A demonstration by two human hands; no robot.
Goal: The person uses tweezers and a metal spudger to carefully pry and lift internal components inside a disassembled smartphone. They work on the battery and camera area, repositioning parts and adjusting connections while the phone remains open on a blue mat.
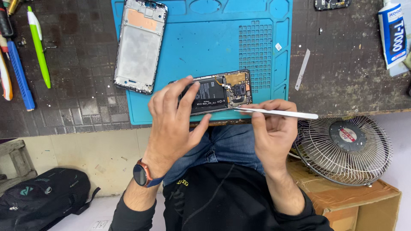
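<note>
Phone [218,92] under left hand [173,124] fingers.

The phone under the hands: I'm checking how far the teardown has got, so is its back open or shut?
Open. The phone shows its bare battery and circuit board, with no back cover on. The left hand steadies it; the right hand holds tweezers.

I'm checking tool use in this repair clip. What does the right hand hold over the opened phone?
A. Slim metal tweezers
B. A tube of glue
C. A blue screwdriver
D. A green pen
A: the right hand pinches slim metal tweezers beside the opened phone, which the left hand steadies on the blue mat.
</note>
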